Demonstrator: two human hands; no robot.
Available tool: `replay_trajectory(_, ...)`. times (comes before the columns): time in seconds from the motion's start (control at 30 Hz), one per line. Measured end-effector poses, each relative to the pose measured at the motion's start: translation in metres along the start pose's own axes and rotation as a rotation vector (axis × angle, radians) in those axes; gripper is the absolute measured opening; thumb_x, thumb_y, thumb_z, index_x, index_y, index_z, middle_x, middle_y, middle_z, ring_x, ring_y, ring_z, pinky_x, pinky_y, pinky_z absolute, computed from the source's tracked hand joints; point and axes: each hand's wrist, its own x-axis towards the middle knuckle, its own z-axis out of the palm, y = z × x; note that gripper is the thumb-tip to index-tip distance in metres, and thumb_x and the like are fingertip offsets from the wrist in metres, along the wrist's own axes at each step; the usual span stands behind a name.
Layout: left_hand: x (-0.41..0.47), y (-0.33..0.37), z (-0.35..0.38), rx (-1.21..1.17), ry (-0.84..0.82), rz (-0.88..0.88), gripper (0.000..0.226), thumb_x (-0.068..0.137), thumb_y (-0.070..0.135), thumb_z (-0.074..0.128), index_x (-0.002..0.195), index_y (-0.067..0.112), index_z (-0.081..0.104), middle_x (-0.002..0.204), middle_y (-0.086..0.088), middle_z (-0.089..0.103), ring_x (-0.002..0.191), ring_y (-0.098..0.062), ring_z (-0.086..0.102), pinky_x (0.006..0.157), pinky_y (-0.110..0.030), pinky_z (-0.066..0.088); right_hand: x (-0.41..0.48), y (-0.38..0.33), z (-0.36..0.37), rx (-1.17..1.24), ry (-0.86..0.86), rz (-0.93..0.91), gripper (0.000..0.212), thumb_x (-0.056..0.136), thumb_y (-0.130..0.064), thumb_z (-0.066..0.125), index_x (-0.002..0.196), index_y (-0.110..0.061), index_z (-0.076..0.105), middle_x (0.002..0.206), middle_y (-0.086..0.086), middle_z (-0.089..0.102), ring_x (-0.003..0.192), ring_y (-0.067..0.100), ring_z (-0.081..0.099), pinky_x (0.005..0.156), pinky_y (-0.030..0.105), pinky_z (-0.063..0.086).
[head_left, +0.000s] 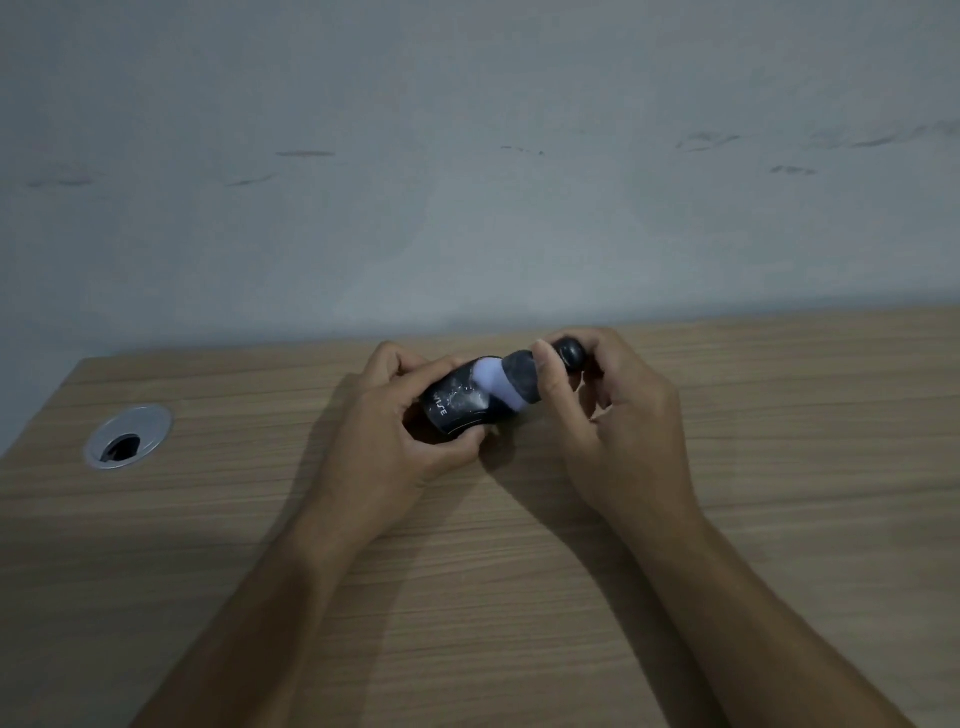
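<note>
A small black bottle (460, 408) with a pale lilac band and white lettering lies tilted between my two hands, just above the wooden desk (519, 545). My left hand (384, 426) grips its lower body, fingers curled round it. My right hand (613, 410) pinches the dark top part near the cap (570, 353), thumb across the front. The bottle's base and part of its cap are hidden by my fingers.
A round silver cable grommet (127, 437) with a dark opening is set into the desk at the left. The desk's back edge meets a scuffed grey wall (467, 182). The desk's left corner lies near the grommet.
</note>
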Motion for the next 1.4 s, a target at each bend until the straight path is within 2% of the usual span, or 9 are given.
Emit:
replay_trajectory(0.13,0.000,0.001,0.001,-0.040,-0.014,-0.006,0.063,0.074,0.045,0.088,0.134,0.032,0.076,0.114,0.004,0.055,0.113,-0.023,0.066,0.106,-0.047,0.059,0.003,0.005,-0.002,-0.049,0.065,0.095,0.020,0.110,-0.033,0.070,0.099,-0.017,0.072,0.078,-0.018,0.059,0.065,-0.004,0.053,0.066,0.010,0.037)
replay_trajectory(0.33,0.000,0.002,-0.001,0.002,-0.016,0.004,0.066,0.073,0.042,0.089,0.136,0.031,0.076,0.113,0.010,0.055,0.111,-0.016,0.065,0.103,-0.043,0.059,-0.001,-0.003,0.003,0.034,-0.019,-0.006,0.021,0.111,-0.034,0.068,0.105,-0.015,0.074,0.086,-0.006,0.067,0.072,0.012,0.061,0.070,0.023,0.047)
replay_trajectory(0.53,-0.001,0.005,0.000,-0.046,-0.014,-0.009,0.060,0.074,0.042,0.091,0.132,0.035,0.077,0.113,0.005,0.055,0.110,-0.022,0.065,0.103,-0.047,0.059,0.002,0.003,-0.004,-0.010,0.071,0.089,0.016,0.111,-0.034,0.067,0.099,-0.023,0.069,0.082,-0.008,0.066,0.070,0.003,0.058,0.066,0.019,0.044)
replay_trajectory(0.7,0.000,0.005,-0.001,0.005,0.006,-0.010,0.062,0.075,0.036,0.093,0.135,0.036,0.076,0.111,0.011,0.054,0.107,-0.012,0.065,0.098,-0.034,0.060,-0.002,-0.006,0.003,0.032,0.005,0.004,0.021,0.111,-0.035,0.067,0.103,-0.016,0.073,0.084,-0.010,0.066,0.070,0.004,0.060,0.069,0.016,0.045)
replay_trajectory(0.93,0.000,0.008,0.000,-0.027,0.029,-0.019,0.060,0.076,0.029,0.097,0.133,0.030,0.078,0.109,0.009,0.053,0.105,-0.015,0.065,0.100,-0.029,0.056,0.002,0.004,-0.005,-0.058,0.088,0.163,0.017,0.111,-0.035,0.068,0.097,-0.025,0.069,0.067,-0.021,0.052,0.059,-0.002,0.053,0.063,0.010,0.035)
replay_trajectory(1.1,0.001,0.010,-0.001,0.033,0.055,-0.021,0.061,0.074,0.031,0.095,0.132,0.036,0.077,0.106,0.010,0.054,0.102,-0.011,0.064,0.092,-0.012,0.048,-0.001,-0.010,0.001,-0.001,0.024,0.004,0.020,0.112,-0.032,0.068,0.103,-0.015,0.074,0.079,-0.015,0.061,0.064,0.005,0.055,0.065,0.014,0.040)
replay_trajectory(1.17,0.000,0.011,-0.002,0.036,0.044,-0.033,0.062,0.075,0.031,0.096,0.134,0.031,0.078,0.108,0.008,0.054,0.102,-0.011,0.064,0.092,-0.017,0.052,-0.001,-0.006,0.003,-0.038,-0.008,0.005,0.021,0.111,-0.029,0.070,0.101,-0.011,0.073,0.079,-0.011,0.061,0.067,0.002,0.055,0.067,0.015,0.040)
replay_trajectory(1.3,0.000,0.018,-0.002,0.020,0.038,-0.048,0.059,0.076,0.023,0.098,0.133,0.023,0.079,0.110,-0.002,0.055,0.104,-0.020,0.064,0.098,-0.034,0.058,0.001,0.000,-0.004,-0.094,0.057,0.073,0.022,0.111,-0.029,0.070,0.100,-0.010,0.074,0.074,-0.024,0.050,0.065,-0.008,0.049,0.066,0.009,0.035)
replay_trajectory(1.4,0.000,0.020,-0.001,0.044,0.056,-0.042,0.061,0.076,0.022,0.098,0.133,0.027,0.079,0.110,-0.003,0.056,0.103,-0.016,0.064,0.095,-0.027,0.056,0.000,-0.010,-0.004,-0.011,0.082,0.007,0.020,0.112,-0.028,0.067,0.103,-0.012,0.074,0.080,-0.015,0.059,0.068,-0.002,0.054,0.067,0.010,0.038)
